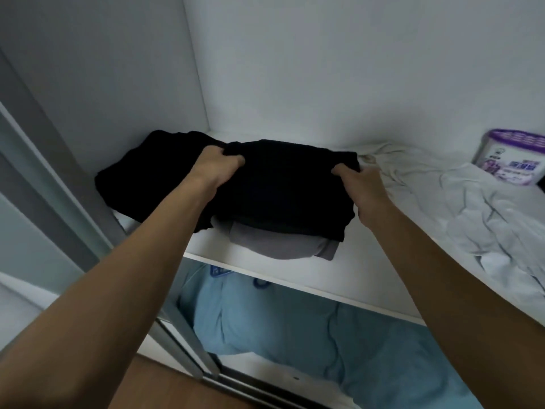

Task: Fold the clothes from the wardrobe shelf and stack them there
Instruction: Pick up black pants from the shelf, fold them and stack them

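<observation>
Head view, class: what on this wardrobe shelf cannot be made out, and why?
Grey garment: mostly under the black garment, head view; type unclear.
Purple-lidded tub: cut by right edge; label blurred.
Right hand: fingers hidden by the black garment.
Blue clothes: tops hidden by the shelf.

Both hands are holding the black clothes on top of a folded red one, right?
Not red: the head view shows the folded garment under the black clothes is grey. Both the left hand and right hand do hold the black clothes.
</observation>
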